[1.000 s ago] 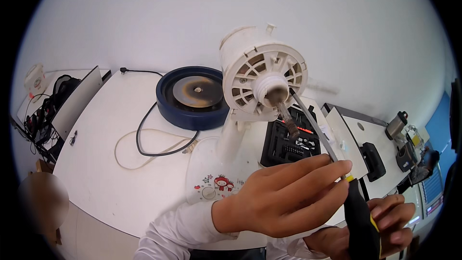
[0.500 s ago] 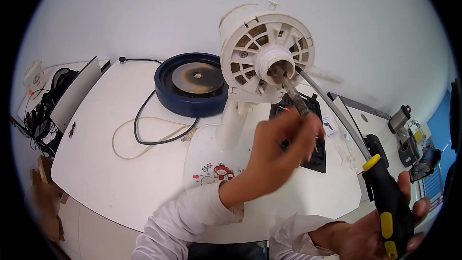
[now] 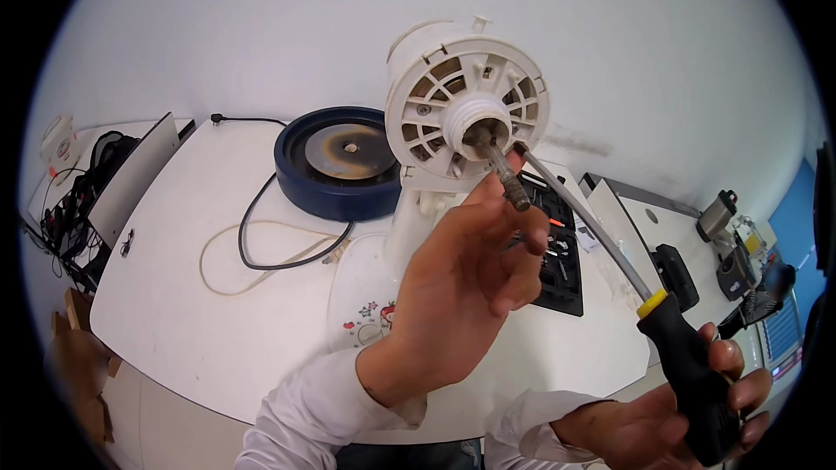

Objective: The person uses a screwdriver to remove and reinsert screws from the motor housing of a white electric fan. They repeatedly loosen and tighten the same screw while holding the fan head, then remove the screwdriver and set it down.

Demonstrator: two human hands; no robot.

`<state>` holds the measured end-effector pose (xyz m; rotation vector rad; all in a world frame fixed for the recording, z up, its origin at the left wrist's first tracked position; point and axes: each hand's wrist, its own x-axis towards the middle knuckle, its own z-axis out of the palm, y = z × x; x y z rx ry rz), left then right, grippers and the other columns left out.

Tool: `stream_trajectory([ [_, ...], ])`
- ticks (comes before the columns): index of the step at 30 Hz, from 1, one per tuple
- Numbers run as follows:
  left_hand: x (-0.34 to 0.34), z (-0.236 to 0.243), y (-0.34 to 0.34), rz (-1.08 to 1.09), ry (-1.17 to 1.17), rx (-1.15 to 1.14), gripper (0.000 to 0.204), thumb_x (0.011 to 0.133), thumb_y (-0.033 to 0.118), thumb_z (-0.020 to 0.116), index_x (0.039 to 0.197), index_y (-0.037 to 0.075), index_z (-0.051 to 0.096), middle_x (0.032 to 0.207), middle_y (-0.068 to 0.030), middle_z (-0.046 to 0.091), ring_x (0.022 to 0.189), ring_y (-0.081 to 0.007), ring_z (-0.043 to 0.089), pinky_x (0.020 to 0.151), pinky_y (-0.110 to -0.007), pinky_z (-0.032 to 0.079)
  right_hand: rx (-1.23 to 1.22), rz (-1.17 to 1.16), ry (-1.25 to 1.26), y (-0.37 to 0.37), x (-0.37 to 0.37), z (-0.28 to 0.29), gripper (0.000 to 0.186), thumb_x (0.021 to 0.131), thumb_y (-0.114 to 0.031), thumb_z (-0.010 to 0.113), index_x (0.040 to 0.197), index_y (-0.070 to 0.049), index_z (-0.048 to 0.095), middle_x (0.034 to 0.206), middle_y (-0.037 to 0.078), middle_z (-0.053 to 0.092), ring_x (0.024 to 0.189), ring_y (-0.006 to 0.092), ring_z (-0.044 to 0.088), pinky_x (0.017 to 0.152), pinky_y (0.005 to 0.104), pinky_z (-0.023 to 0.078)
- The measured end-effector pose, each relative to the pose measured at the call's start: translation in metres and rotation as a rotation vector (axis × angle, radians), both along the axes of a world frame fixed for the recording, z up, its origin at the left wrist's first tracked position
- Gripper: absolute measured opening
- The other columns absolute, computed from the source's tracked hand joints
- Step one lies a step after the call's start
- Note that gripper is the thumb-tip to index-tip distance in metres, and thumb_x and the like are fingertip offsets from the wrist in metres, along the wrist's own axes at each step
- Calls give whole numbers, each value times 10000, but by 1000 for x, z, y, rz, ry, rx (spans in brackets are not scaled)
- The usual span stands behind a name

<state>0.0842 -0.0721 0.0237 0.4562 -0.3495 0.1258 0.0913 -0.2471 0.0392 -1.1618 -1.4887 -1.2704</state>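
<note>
A long screwdriver (image 3: 655, 305) slants up toward the white motor housing (image 3: 466, 106).

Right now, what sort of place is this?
Probably a small repair or teardown bench, possibly in an office or classroom: a partly stripped fan stands on the white table, with a long screwdriver angled up to it and an open tool case behind.

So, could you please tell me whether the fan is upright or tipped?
Upright: its motor housing sits atop the column, with the base flat on the table.
</note>
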Motion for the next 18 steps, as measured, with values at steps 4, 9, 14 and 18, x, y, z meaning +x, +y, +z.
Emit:
stream_trajectory([
  [4,5,-5,10,-53,-52,-55,480,876,247,386,1322,89,306,853,-21,522,491,-95,363,526,-228,312,55,58,57,1,-4,-1,517,798,4,555,1200,-105,250,1102,115,414,948,378,560,850,499,481],
  [9,2,-4,11,-72,-42,-97,472,882,255,404,1316,83,333,892,-40,541,498,-102,367,520,-229,303,12,-57,30,-24,-9,-3,463,781,20,586,1144,-174,373,1084,19,451,1050,340,506,898,533,420],
  [14,4,-5,10,-103,-40,-127,474,886,237,388,1330,93,309,895,-39,540,496,-102,365,522,-226,305,5,28,61,-26,-6,-2,466,788,6,589,1152,-186,372,1082,18,466,1053,330,506,903,540,405],
  [18,6,-5,10,-139,-59,-140,471,890,232,378,1339,115,299,896,-42,532,494,-101,364,525,-225,308,36,13,98,-11,-5,-1,463,797,-2,582,1162,-181,361,1081,22,463,1026,327,525,900,538,412],
])
